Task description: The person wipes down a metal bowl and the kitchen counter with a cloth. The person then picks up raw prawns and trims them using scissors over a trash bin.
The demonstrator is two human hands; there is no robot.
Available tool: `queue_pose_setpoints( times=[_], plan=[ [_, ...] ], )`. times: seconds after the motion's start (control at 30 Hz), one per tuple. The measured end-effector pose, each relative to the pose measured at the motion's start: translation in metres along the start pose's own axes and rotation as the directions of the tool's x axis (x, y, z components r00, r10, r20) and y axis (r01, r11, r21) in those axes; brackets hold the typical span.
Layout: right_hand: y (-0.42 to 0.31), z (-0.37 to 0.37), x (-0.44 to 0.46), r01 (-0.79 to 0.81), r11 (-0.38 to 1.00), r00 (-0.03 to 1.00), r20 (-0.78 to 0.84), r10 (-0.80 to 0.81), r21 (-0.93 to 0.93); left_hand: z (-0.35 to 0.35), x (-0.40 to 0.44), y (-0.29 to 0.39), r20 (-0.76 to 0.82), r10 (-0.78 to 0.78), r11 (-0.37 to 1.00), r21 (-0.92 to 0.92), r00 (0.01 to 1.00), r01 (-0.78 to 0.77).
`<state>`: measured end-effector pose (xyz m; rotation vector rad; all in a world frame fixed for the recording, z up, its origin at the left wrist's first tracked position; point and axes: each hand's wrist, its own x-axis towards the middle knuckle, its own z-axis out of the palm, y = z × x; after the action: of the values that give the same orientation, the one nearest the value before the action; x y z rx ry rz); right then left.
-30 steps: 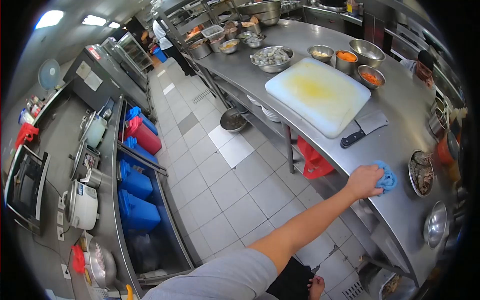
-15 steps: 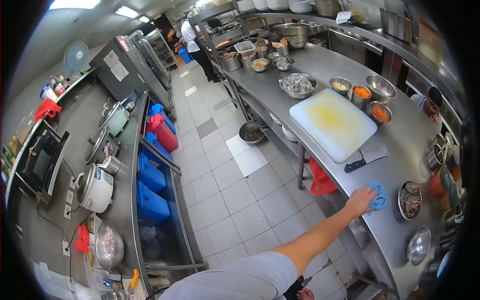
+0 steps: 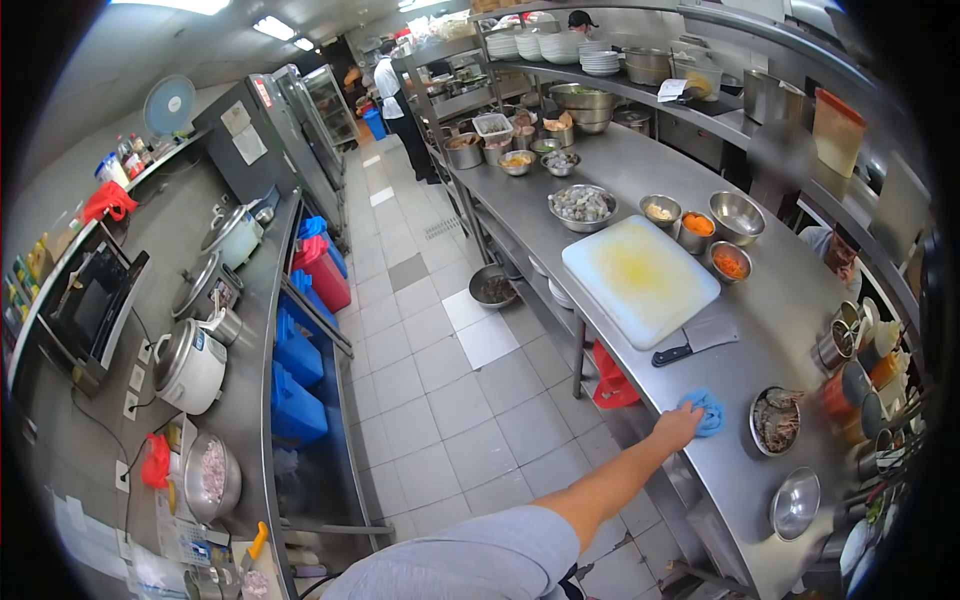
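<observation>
Plainly, blue cloth [image 3: 708,414] on steel kitchen counter [image 3: 735,482]

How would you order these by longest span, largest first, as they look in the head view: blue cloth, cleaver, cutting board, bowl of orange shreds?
1. Cutting board
2. Cleaver
Unranked, both smaller: blue cloth and bowl of orange shreds look too alike, and the cloth lies nearer the camera.
</observation>
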<state>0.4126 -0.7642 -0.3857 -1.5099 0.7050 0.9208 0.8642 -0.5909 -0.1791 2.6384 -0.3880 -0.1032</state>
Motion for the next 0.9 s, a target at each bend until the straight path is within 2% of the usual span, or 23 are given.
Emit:
queue_pose_setpoints(
  times=[0.1,0.17,0.2,0.23,0.27,0.3,0.33,0.37,0.4,0.43,0.47,0.53,0.57,0.6,0.63,0.7,0.73,0.77,0.83,0.9],
  plan=[
    [0.01,-0.029,0.0,0.002,1.0,1.0,0.003,-0.002,-0.008,0.008,0.003,0.003,-0.029,-0.072,0.997,-0.026,0.997,0.072],
    [0.029,-0.053,0.001,0.028,0.999,1.0,0.003,-0.028,-0.015,0.025,0.007,-0.006,-0.099,-0.026,1.0,-0.005,0.995,0.025],
    [0.043,-0.064,0.009,0.06,0.997,0.998,0.0,-0.061,-0.039,0.01,0.001,-0.001,0.021,-0.08,0.996,-0.03,0.997,0.08],
    [0.06,-0.075,0.016,0.111,0.991,0.994,-0.002,-0.112,-0.071,0.054,0.003,-0.034,-0.333,0.283,0.959,0.093,0.899,-0.267],
    [0.076,-0.076,0.022,0.076,0.964,0.978,-0.169,-0.121,-0.254,0.042,0.0,-0.031,-0.229,0.242,0.97,0.02,0.943,-0.244],
    [0.113,-0.08,0.042,0.26,0.914,0.909,-0.241,-0.341,-0.312,0.012,-0.012,-0.015,-0.068,0.147,0.989,0.002,0.987,-0.147],
    [0.053,-0.078,-0.013,0.098,0.992,0.975,-0.193,-0.111,-0.078,0.033,0.007,-0.03,0.059,0.059,0.998,0.022,0.997,-0.06],
    [0.083,-0.08,0.009,0.155,0.959,0.941,-0.26,-0.216,-0.239,0.057,0.023,-0.052,0.015,0.11,0.992,-0.066,0.994,-0.108],
    [0.064,-0.074,-0.02,0.2,0.864,0.866,-0.328,-0.377,-0.462,0.065,0.029,-0.062,-0.041,0.275,0.954,0.134,0.96,-0.268],
    [0.062,-0.075,-0.029,0.128,0.866,0.93,-0.245,-0.275,-0.484,0.047,0.03,-0.051,0.115,0.168,0.97,0.157,0.979,-0.185],
    [0.066,-0.072,-0.036,0.123,0.901,0.935,-0.255,-0.246,-0.417,0.079,0.052,-0.091,0.081,0.57,0.652,0.562,0.818,-0.509],
    [0.072,-0.058,-0.051,0.147,0.956,0.925,-0.306,-0.224,-0.253,0.082,0.068,-0.091,0.045,0.421,0.873,0.249,0.906,-0.419],
    [0.072,-0.052,-0.057,0.157,0.969,0.921,-0.327,-0.213,-0.19,0.058,0.054,-0.06,0.097,0.244,0.959,0.122,0.965,-0.254],
    [0.066,-0.045,-0.06,0.035,0.999,0.935,-0.351,-0.046,-0.036,0.083,0.078,-0.099,0.188,0.487,0.69,0.516,0.853,-0.508],
    [0.06,-0.04,-0.067,0.004,0.999,0.938,-0.345,-0.017,-0.037,0.048,0.059,-0.048,0.24,0.131,0.916,0.341,0.962,-0.21],
    [0.06,-0.018,-0.078,-0.03,1.0,0.929,-0.37,0.029,0.004,0.032,0.051,-0.028,0.213,0.066,0.944,0.303,0.975,-0.13],
    [0.071,-0.008,-0.065,0.025,0.999,0.905,-0.422,-0.041,-0.044,0.024,0.047,-0.019,0.199,0.033,0.955,0.283,0.979,-0.089],
    [0.079,-0.001,-0.06,0.071,0.992,0.875,-0.471,-0.112,-0.104,0.027,0.052,-0.023,0.199,0.063,0.953,0.278,0.978,-0.118],
    [0.072,0.008,-0.077,0.062,0.998,0.868,-0.491,-0.069,-0.029,0.025,0.055,-0.022,0.206,0.127,0.95,0.257,0.97,-0.179],
    [0.075,0.012,-0.084,0.068,0.997,0.861,-0.506,-0.047,0.023,0.009,0.048,-0.01,0.289,0.058,0.947,0.286,0.955,-0.144]
  ],
)
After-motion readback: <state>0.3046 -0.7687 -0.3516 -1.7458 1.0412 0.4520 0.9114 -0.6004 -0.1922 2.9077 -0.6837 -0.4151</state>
